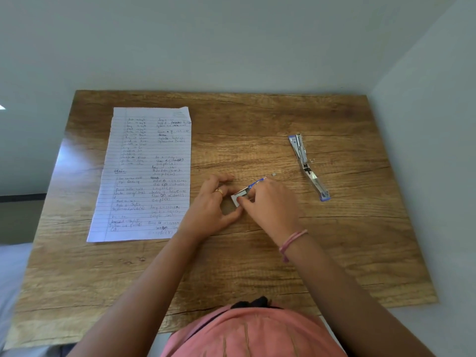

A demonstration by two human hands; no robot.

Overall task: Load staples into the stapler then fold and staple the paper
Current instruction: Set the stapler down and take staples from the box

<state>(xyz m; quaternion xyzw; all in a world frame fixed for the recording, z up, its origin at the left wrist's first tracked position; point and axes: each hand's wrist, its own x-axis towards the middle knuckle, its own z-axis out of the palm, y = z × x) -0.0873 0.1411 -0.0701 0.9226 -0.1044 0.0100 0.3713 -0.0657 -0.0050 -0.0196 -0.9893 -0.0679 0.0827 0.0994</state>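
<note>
Both hands (pixel 239 202) pinching small staple box (pixel 240 197), stapler (pixel 307 166) opened flat, handwritten lined paper (pixel 146 173)

Your left hand (pixel 215 202) and right hand (pixel 268 204) meet at the frame's centre, both pinching a small staple box (pixel 239 197) on the wooden surface (pixel 231 266). The stapler (pixel 307 167) lies swung open at right, apart from your hands. The handwritten lined paper (pixel 144 173) lies flat at left.
</note>
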